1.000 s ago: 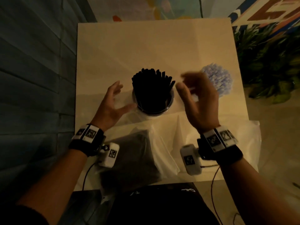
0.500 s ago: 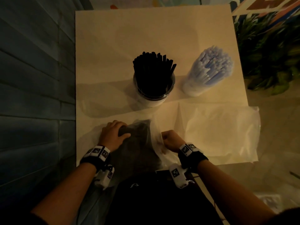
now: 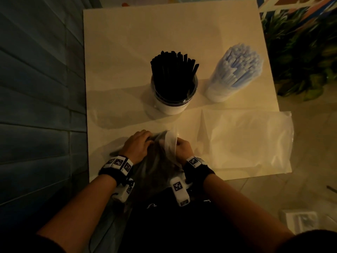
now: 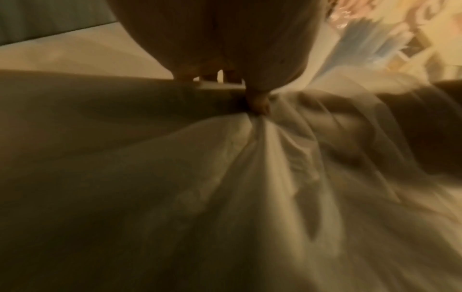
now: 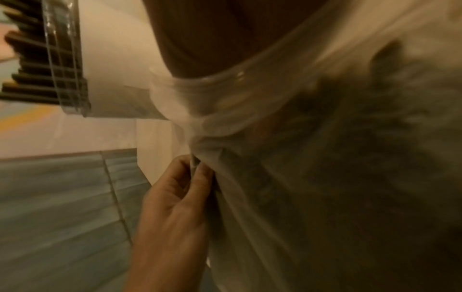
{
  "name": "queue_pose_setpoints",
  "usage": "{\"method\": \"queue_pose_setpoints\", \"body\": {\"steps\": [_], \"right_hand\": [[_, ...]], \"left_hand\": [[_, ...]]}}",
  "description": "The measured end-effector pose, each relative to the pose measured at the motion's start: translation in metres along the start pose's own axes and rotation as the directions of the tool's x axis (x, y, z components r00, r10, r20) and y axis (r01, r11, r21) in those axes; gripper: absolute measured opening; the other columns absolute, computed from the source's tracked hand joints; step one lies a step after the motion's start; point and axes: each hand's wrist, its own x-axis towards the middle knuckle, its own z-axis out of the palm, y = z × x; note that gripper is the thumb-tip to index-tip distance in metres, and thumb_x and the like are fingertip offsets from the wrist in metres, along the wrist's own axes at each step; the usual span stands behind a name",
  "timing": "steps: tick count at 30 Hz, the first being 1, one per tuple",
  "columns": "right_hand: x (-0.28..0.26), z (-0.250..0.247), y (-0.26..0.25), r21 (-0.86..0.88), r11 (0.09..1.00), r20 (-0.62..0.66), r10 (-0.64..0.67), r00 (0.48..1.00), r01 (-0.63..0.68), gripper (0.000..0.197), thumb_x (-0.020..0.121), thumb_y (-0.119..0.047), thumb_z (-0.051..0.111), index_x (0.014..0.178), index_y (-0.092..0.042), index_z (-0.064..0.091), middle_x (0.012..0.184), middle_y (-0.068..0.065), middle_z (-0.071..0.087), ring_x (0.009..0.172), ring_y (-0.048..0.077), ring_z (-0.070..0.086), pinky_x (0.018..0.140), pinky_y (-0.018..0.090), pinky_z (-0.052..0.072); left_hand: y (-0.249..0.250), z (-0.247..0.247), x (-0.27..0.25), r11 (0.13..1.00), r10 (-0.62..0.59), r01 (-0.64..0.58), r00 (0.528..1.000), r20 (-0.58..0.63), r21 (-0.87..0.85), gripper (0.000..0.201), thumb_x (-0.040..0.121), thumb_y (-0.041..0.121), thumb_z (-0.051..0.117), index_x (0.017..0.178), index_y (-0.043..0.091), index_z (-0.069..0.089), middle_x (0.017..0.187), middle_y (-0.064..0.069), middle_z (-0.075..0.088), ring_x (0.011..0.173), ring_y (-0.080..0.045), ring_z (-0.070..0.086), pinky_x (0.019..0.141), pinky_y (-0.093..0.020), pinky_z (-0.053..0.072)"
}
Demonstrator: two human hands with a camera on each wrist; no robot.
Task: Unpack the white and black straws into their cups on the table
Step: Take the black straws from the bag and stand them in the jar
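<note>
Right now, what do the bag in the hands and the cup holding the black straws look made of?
Bag: thin clear plastic film, glossy; it crumples and shows dark contents through it. Cup: probably clear rigid plastic above a white, possibly paper, band; the black straws show through the ribbed rim.

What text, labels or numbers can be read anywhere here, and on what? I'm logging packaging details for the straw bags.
No readable words or numbers in any view.
Wristband tags: square black-and-white marker patterns, not text.
Dark garment at the near edge: faint pale marks, too dim and small to read.
Bag of black straws: no print visible.
Flat clear bag: no print visible.
Cup of black straws: no label visible.
</note>
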Motion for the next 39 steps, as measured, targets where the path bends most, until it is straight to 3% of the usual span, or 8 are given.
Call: {"method": "queue_pose_setpoints", "body": {"steps": [4, 8, 14, 17, 23, 32, 36, 39], "right_hand": [[-0.005, -0.001, -0.011, 0.120, 0.991, 0.012, 0.055, 0.998, -0.056, 0.030, 0.101, -0.008, 0.048, 0.128, 0.003, 0.057, 0.125, 0.018, 0.063, 0.114, 0.032, 0.061, 0.094, 0.036, 0.049], [-0.012, -0.008, -0.017, 0.140, 0.986, 0.071, -0.097, 0.993, 0.087, 0.042, 0.099, -0.016, 0.056, 0.137, -0.001, 0.049, 0.132, 0.006, 0.054, 0.118, 0.006, 0.043, 0.087, -0.001, 0.030], [-0.003, -0.020, -0.011, 0.203, 0.971, -0.115, -0.105, 0.988, 0.127, 0.021, 0.088, -0.024, 0.070, 0.107, -0.017, 0.070, 0.099, 0.004, 0.072, 0.094, 0.022, 0.066, 0.088, 0.043, 0.055], [0.000, -0.027, -0.008, 0.308, 0.948, -0.165, -0.027, 0.986, 0.077, 0.011, 0.087, -0.025, 0.071, 0.094, -0.017, 0.071, 0.083, 0.005, 0.069, 0.080, 0.023, 0.064, 0.074, 0.037, 0.053], [-0.003, -0.037, -0.007, 0.264, 0.964, -0.044, -0.024, 0.999, 0.035, 0.022, 0.093, -0.028, 0.064, 0.096, -0.007, 0.072, 0.075, 0.004, 0.064, 0.063, 0.011, 0.056, 0.052, 0.020, 0.046], [0.006, -0.062, 0.000, 0.020, 0.974, 0.043, -0.226, 0.973, 0.225, 0.014, 0.085, -0.019, 0.074, 0.079, -0.031, 0.069, 0.079, -0.005, 0.067, 0.068, 0.006, 0.059, 0.068, 0.024, 0.048], [0.006, -0.072, -0.006, 0.057, 0.972, 0.033, -0.229, 0.973, 0.227, 0.008, 0.086, -0.017, 0.074, 0.091, -0.012, 0.072, 0.081, 0.000, 0.069, 0.057, 0.000, 0.063, 0.056, 0.018, 0.051], [0.006, -0.079, -0.006, 0.158, 0.973, 0.025, -0.173, 0.985, 0.167, 0.016, 0.086, -0.012, 0.074, 0.097, -0.002, 0.069, 0.084, 0.012, 0.070, 0.056, 0.014, 0.068, 0.051, 0.024, 0.055]], "left_hand": [[0.008, -0.007, 0.001, 0.996, 0.055, -0.053, 0.998, 0.033, -0.067, 0.030, 0.092, 0.033, 0.040, 0.102, 0.012, 0.058, 0.102, -0.007, 0.058, 0.092, -0.027, 0.055, 0.079, -0.040, 0.046], [0.004, -0.011, 0.004, 0.990, 0.068, -0.065, 0.997, 0.024, -0.122, 0.026, 0.094, 0.036, 0.041, 0.101, 0.016, 0.056, 0.101, 0.000, 0.056, 0.088, -0.022, 0.056, 0.078, -0.043, 0.048], [-0.003, -0.017, 0.008, 0.993, 0.047, -0.052, 0.998, -0.048, -0.107, 0.010, 0.099, 0.027, 0.052, 0.098, 0.018, 0.055, 0.095, 0.001, 0.059, 0.084, -0.021, 0.057, 0.074, -0.038, 0.046], [-0.004, -0.017, 0.008, 0.994, 0.041, -0.044, 0.999, -0.035, -0.100, 0.011, 0.099, 0.027, 0.052, 0.098, 0.017, 0.055, 0.094, 0.001, 0.059, 0.084, -0.021, 0.056, 0.074, -0.036, 0.044], [-0.006, -0.016, 0.010, 0.997, 0.001, -0.006, 0.998, -0.062, -0.073, 0.011, 0.098, 0.027, 0.053, 0.099, 0.016, 0.056, 0.095, 0.000, 0.059, 0.086, -0.023, 0.057, 0.073, -0.032, 0.039], [-0.007, -0.018, 0.010, 0.998, -0.036, 0.033, 0.998, -0.058, -0.056, 0.017, 0.099, 0.026, 0.054, 0.107, 0.012, 0.057, 0.104, -0.007, 0.062, 0.092, -0.028, 0.059, 0.080, -0.038, 0.044], [-0.009, -0.020, 0.010, 0.999, -0.045, 0.044, 0.997, -0.057, -0.018, 0.016, 0.099, 0.028, 0.053, 0.106, 0.014, 0.056, 0.104, -0.006, 0.061, 0.092, -0.030, 0.059, 0.082, -0.043, 0.047], [-0.013, -0.022, 0.010, 0.997, -0.076, 0.075, 0.994, -0.076, -0.014, 0.014, 0.098, 0.027, 0.055, 0.105, 0.015, 0.056, 0.101, -0.007, 0.062, 0.092, -0.032, 0.060, 0.082, -0.044, 0.047]]}}
